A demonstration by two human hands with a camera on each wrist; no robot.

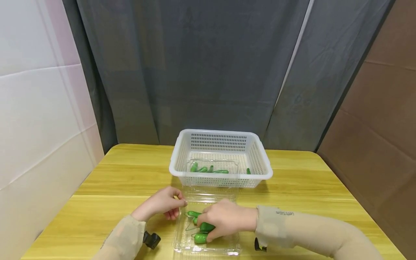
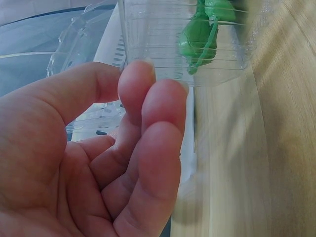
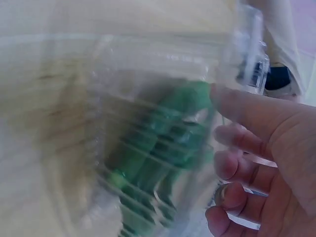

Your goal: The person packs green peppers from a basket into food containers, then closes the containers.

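Note:
A clear plastic clamshell box (image 1: pixel 185 245) lies open on the yellow table (image 1: pixel 308 202), near its front edge, with several green peppers (image 1: pixel 200 237) in it. My right hand (image 1: pixel 211 222) reaches into the box, its fingers curled down over the peppers. My left hand (image 1: pixel 178 206) rests at the box's back left corner, fingers relaxed and holding nothing. In the left wrist view the left hand (image 2: pixel 143 113) is just short of the clear box (image 2: pixel 158 44) and a pepper (image 2: pixel 197 37). The blurred right wrist view shows the right hand (image 3: pixel 237 163) beside peppers (image 3: pixel 168 143) seen through ribbed plastic.
A white perforated basket (image 1: pixel 221 178) stands behind the box at mid-table; it holds another clear box with more green peppers (image 1: pixel 208 169). A grey curtain hangs behind the table. A white wall stands on the left and a brown board on the right.

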